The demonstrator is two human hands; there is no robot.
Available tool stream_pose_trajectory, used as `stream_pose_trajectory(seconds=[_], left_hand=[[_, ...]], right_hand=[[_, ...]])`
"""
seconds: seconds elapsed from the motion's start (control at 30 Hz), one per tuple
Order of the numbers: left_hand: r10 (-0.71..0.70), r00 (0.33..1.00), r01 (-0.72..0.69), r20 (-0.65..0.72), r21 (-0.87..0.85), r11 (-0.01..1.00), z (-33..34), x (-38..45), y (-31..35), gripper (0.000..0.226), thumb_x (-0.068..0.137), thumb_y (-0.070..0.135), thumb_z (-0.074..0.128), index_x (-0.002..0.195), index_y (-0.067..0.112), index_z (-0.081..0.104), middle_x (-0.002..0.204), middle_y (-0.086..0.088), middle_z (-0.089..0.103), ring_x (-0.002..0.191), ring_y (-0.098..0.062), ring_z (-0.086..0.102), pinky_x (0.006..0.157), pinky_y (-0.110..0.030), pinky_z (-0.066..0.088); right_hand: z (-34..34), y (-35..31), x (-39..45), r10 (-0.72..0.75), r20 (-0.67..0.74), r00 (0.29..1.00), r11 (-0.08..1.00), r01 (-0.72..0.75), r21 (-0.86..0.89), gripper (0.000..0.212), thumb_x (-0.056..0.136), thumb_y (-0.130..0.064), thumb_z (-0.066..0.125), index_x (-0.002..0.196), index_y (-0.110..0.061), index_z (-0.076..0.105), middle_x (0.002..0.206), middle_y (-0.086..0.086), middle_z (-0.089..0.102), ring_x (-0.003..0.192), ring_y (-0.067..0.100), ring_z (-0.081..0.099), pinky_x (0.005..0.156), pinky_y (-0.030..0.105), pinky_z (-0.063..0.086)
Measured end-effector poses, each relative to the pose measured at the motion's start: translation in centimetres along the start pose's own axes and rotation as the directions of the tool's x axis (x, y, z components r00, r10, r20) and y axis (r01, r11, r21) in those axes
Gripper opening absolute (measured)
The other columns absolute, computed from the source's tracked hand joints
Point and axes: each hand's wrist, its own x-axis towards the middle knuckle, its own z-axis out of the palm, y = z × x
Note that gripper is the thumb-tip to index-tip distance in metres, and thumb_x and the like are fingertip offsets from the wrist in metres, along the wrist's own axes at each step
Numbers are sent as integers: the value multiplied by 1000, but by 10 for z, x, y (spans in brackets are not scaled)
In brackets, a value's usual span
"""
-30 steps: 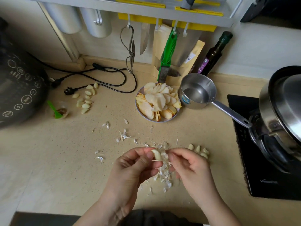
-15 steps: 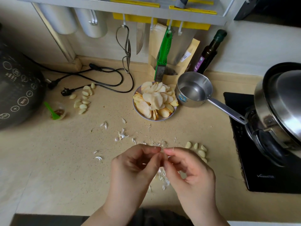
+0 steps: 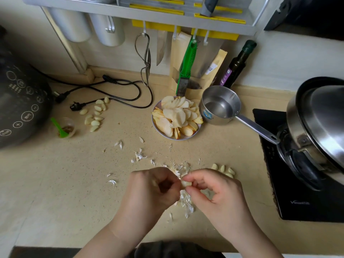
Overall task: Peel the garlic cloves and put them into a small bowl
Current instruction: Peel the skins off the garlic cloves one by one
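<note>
The beige countertop point(image 3: 55, 183) fills the view. At 9 o'clock sits a dark cooker point(image 3: 20, 108) with a button panel; at 3 o'clock a lidded steel pot point(image 3: 320, 123) stands on a black induction hob point(image 3: 290, 192). Toward 1 o'clock a small steel saucepan point(image 3: 219, 105) touches, or nearly touches, a plate of apple slices point(image 3: 176, 118) at 12 o'clock. At 10 o'clock lies a loose group of peeled cloves point(image 3: 95, 116), beside a little cup with a green spoon point(image 3: 63, 128).

Just below centre the two hands meet. The right hand point(image 3: 217, 198) pinches a garlic clove point(image 3: 186, 183) between thumb and forefinger. The left hand point(image 3: 152, 190) is curled with its fingertips at the clove's left end; it probably grips a bit of skin, though blur hides it. Papery skins point(image 3: 184, 200) litter the counter under and beyond the hands. At 2 o'clock from the hands lie a few more cloves point(image 3: 223, 169).
</note>
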Motion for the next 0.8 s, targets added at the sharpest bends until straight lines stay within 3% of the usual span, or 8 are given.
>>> stream_pose_trajectory(seconds=[0.13,0.23,0.37,0.53,0.63,0.7,0.8], left_hand=[[83,994,-90,78,93,992,-6,6,2,11,72,20,78,64,22,70,52,13,65,48,-4,59,50,-13,43],[107,989,-119,98,122,985,-6,9,2,11,73,21,78,65,20,71,54,12,66,50,-4,61,53,-16,45],[101,990,-112,102,110,988,-5,10,-1,10,70,14,75,62,19,71,55,9,66,50,-8,60,50,-16,44],[133,989,-140,69,99,985,-5,14,-1,9,62,16,63,56,22,64,39,18,45,42,1,47,45,-4,31],[125,988,-130,87,63,989,-1,14,2,12,63,16,61,56,25,58,43,16,43,42,0,43,45,-4,28],[76,997,-76,33,-6,997,3,14,1,15,67,14,59,58,24,54,47,13,46,43,-3,44,45,-10,34],[-270,962,253,-33,-253,934,4,22,-6,32,83,2,54,55,17,50,46,5,44,43,-10,46,47,-27,51]], right_hand=[[-4,-1,5,140,79,987,969,-153,196,27,73,-5,71,84,-29,70,81,-10,73,76,8,69,72,17,52],[-5,-2,7,155,99,983,972,-170,161,34,74,4,73,85,-28,71,80,-8,73,76,10,70,73,23,55],[-5,-3,7,188,104,977,960,-205,193,22,72,-6,72,82,-26,72,77,-2,73,73,15,70,72,34,58],[-5,-2,9,204,98,974,944,-222,244,26,74,2,73,82,-22,73,78,0,74,73,15,70,71,30,58],[-3,-3,11,196,74,978,943,-209,259,32,75,8,71,80,-23,72,77,1,74,72,15,70,70,28,56],[-1,-2,12,212,60,975,903,-219,370,33,76,14,70,80,-18,73,78,6,73,70,16,70,68,27,56],[-4,-3,12,259,42,965,726,-223,651,24,73,9,73,86,-11,73,79,17,71,64,19,67,64,26,56]])
